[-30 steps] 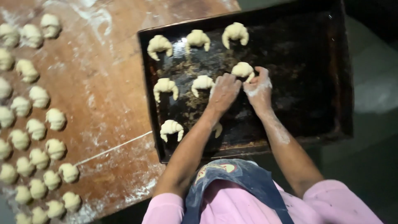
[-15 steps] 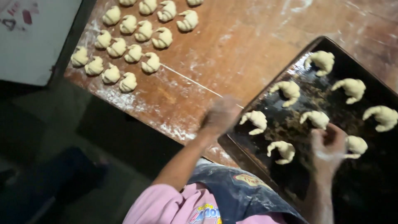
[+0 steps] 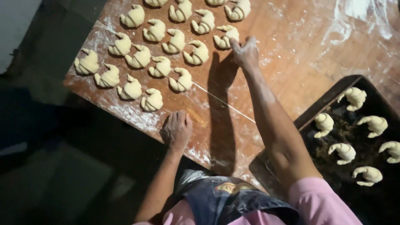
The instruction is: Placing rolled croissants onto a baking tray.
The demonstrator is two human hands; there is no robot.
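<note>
Your right hand (image 3: 246, 53) is stretched out over the floured wooden table (image 3: 291, 54), its fingers spread and its fingertips just touching the curled dough piece (image 3: 226, 36) at the right end of the second row of raw crescents (image 3: 166, 41); nothing is gripped yet. Your left hand (image 3: 177, 130) lies flat near the table's front edge, fingers together and pressed on the bare wood, holding nothing. The crescents lie in slanting rows on the table's far left part, the nearest one (image 3: 152, 100) just beyond your left hand and close to the front edge. A thin straight seam (image 3: 225, 106) runs across the tabletop between your two hands. To the right of the table's middle, a dark baking tray (image 3: 333, 93) lies with its corner toward your right forearm, and on it lie six shaped pieces (image 3: 346, 152), well apart from one another. The only printed thing in view is a yellowish oval patch (image 3: 228, 187) on the dark apron at your waist, below the table's front edge; its marks are too small to tell. Open wood lies between the crescent rows and the tray, dusted white with flour toward the table's far right corner. The table's left corner drops off to a dark floor (image 3: 50, 166) just past the outermost dough piece (image 3: 86, 63).
</note>
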